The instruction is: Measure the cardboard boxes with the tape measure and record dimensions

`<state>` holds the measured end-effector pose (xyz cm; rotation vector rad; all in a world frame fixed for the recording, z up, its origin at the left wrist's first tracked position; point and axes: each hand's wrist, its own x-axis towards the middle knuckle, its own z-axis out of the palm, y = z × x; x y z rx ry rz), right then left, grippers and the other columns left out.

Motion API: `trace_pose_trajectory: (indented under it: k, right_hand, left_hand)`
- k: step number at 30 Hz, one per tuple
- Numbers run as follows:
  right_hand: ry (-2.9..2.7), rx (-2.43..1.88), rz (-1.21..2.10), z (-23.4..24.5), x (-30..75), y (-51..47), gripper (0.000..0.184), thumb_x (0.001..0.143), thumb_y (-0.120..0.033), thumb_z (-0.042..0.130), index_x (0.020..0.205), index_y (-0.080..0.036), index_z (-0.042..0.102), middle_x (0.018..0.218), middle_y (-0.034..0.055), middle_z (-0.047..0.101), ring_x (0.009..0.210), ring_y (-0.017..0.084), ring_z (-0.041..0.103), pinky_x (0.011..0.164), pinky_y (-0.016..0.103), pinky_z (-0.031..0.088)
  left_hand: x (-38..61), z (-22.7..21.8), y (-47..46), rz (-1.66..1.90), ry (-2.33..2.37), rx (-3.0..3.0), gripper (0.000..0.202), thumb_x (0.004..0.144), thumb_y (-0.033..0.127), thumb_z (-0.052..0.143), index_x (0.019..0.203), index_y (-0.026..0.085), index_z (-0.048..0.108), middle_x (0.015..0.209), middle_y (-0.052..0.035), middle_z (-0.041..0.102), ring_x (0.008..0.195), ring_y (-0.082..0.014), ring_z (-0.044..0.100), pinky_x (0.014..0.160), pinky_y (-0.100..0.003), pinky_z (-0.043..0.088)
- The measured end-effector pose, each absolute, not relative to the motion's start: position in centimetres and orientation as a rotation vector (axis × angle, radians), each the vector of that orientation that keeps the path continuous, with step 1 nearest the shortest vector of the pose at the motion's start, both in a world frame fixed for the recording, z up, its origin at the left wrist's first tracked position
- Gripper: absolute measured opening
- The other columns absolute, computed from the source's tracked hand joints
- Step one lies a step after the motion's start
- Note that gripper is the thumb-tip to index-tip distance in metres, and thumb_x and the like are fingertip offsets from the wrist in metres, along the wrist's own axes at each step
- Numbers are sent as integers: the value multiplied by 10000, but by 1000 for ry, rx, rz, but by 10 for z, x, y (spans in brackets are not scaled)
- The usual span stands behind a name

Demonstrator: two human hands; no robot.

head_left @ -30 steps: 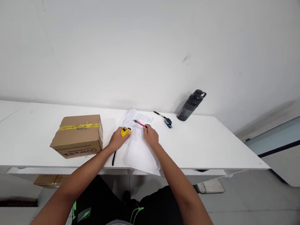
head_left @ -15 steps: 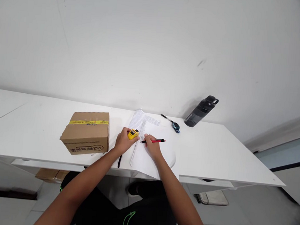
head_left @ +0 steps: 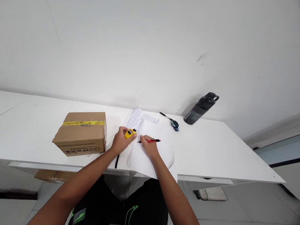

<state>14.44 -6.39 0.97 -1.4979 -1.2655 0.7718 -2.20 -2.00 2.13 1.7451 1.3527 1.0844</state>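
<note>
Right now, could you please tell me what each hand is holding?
Left hand: closed on the small yellow device.
Right hand: holding the red pen.

The left hand (head_left: 118,143) covers much of the yellow tool (head_left: 130,133), the right hand (head_left: 148,147) part of the pen (head_left: 154,140), the print on the paper (head_left: 142,119) is too small to read, the blue thing (head_left: 175,125) is unclear, and the table (head_left: 214,152) hides most of a lower box (head_left: 53,175).
</note>
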Motion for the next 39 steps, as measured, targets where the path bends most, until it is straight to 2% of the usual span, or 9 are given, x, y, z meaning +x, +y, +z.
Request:
trace_pose_trajectory:
  k: [6,9,17,24,29,35,39]
  right_hand:
    - [-1246,-1513,700,9,145,-65,406,820,-551,492,583,-221,482,556,-14,484,601,171,447,593,284,345]
    - [-1276,-1502,742,9,145,-65,412,811,-563,501,581,-221,495,540,-18,473,583,169,436,581,285,337]
    - [-1239,-1488,725,6,145,-66,398,805,-553,512,609,-211,566,629,14,593,634,185,504,629,295,376]
    - [-1257,-1504,725,11,144,-68,405,796,-552,509,566,-220,481,533,-24,472,576,161,430,593,287,340]
    - [-1247,-1498,724,11,145,-69,405,814,-551,493,583,-218,489,551,-25,473,586,160,433,603,288,342]
    - [-1205,-1505,654,9,144,-69,395,822,-518,484,561,-224,441,560,-23,456,611,162,436,604,283,341]
    - [-1247,-1499,708,8,145,-68,390,824,-530,484,591,-218,502,565,-21,487,604,165,457,607,285,354]
  left_hand:
    - [-22,19,-20,1089,1346,1711,502,691,532,730,984,228,459,945,-35,626,904,-196,614,765,-304,464]
    - [-22,16,-18,1101,1341,1717,507,682,556,727,969,230,465,927,-30,623,890,-198,612,765,-307,460]
    - [-24,16,-20,1106,1320,1703,489,682,545,733,959,226,486,916,-26,623,884,-197,611,779,-315,461]
    - [-21,11,-16,1193,1255,1637,558,674,471,777,1075,216,485,1069,-73,621,962,-196,612,815,-311,470]
    - [-22,13,-16,1120,1265,1713,445,714,500,735,993,226,522,993,-48,648,940,-204,618,819,-327,473]
    - [-21,11,-15,1116,1305,1703,501,695,523,742,1021,229,500,1002,-50,645,936,-206,619,792,-321,481]
    - [-21,11,-15,1107,1299,1701,487,693,530,744,994,228,508,981,-49,650,927,-204,624,786,-318,481]
